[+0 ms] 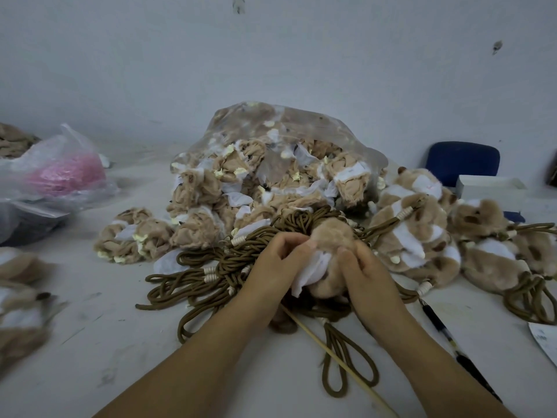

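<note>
1. Work on a half-turned plush skin (331, 236) at the middle of the table (120, 342), resting on a heap of brown cords (211, 276).
2. Gripped from 9 o'clock by the left hand (277, 260), fingers curled into the white lining. Pinched from 3 o'clock by the right hand (366, 273), thumb and fingers closed on the tan pile.
3. Judged to be mid-turning: furry side already bulging out at 12 o'clock, white backing bunched between the palms.
4. Calls next, most likely, for peeling the white edge back over the fur while holding the far end steady. Possibly also for taking up the thin stick (340, 363), lying at 6 o'clock of the skin between the forearms, to push out corners.
5. Looks soft, limp and rounded, with tan fur on top and crumpled white cloth at 7 o'clock. Cannot tell whether a cord is fitted, with the underside hidden by the hands.
6. Flanked at 12 o'clock by a clear bag (301, 122) of inside-out skins, and at 3 o'clock by a pile of furry pieces (416, 224) with cords attached.
</note>
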Demonstrator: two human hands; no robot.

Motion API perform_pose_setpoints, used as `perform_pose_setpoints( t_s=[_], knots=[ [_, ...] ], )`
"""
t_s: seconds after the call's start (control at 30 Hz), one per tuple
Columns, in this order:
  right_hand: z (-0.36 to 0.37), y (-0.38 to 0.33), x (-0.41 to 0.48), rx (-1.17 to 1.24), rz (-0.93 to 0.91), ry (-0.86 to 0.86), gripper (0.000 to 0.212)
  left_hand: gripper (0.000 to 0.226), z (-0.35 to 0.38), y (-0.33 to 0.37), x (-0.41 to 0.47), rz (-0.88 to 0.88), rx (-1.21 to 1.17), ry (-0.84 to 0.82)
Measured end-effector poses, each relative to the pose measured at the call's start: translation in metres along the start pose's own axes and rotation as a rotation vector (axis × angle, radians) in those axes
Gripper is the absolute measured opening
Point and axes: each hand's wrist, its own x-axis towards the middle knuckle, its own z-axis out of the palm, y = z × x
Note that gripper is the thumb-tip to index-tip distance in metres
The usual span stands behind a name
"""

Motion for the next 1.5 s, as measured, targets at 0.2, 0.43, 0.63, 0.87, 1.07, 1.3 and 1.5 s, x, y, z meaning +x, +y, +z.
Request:
perform_pose_setpoints(
  t_s=[0.2, 0.43, 0.63, 0.87, 1.07, 1.3, 1.5],
  knots=[
    [-0.011, -0.002, 0.004, 0.422, 0.220, 0.133, 0.025, 0.052, 0.007, 0.003, -0.008, 0.341, 0.236, -0.102],
    [-0.005, -0.002, 0.002, 0.422, 0.144, 0.060, 0.024, 0.026, 0.005, 0.001, -0.005, 0.589, 0.493, 0.043],
    [-0.007, 0.001, 0.001, 0.245, 0.051, -0.018, 0.023, 0.029, 0.000, -0.003, -0.001, 0.191, 0.324, -0.066],
    [-0.004, 0.001, -0.003, -0.095, -0.130, -0.068, 0.027, 0.013, 0.001, -0.003, 0.000, 0.117, 0.404, -0.039],
    [0.001, -0.007, -0.005, -0.293, -0.271, -0.077, 0.029, 0.007, 0.006, -0.004, 0.000, 0.034, 0.343, 0.060],
    [-0.002, -0.003, -0.005, -0.226, -0.227, -0.027, 0.037, 0.012, 0.007, -0.003, -0.004, 0.011, 0.096, 0.059],
    [0.002, 0.000, -0.007, -0.398, -0.296, 0.066, 0.034, 0.015, 0.006, -0.005, 0.001, -0.009, 0.042, 0.146]
  ],
)
